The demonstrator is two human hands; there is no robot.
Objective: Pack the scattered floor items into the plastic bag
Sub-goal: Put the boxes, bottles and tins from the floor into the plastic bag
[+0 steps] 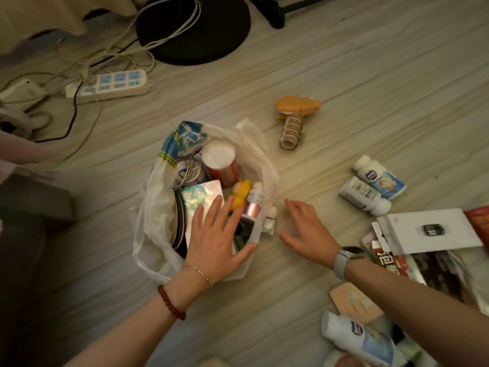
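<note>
White bottles lie to our right, nearer the right hand. Both hands are spread, empty; left hand covers the bag.

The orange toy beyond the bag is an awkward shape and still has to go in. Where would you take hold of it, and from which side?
Probably by the ribbed cylindrical handle of the orange toy, which lies flat on the floor pointing toward the plastic bag. The open right hand could come from above, fingers wrapping across it; the wide head looks harder to span.

Dim pale plank floor, black round stand base, power strip.
</note>
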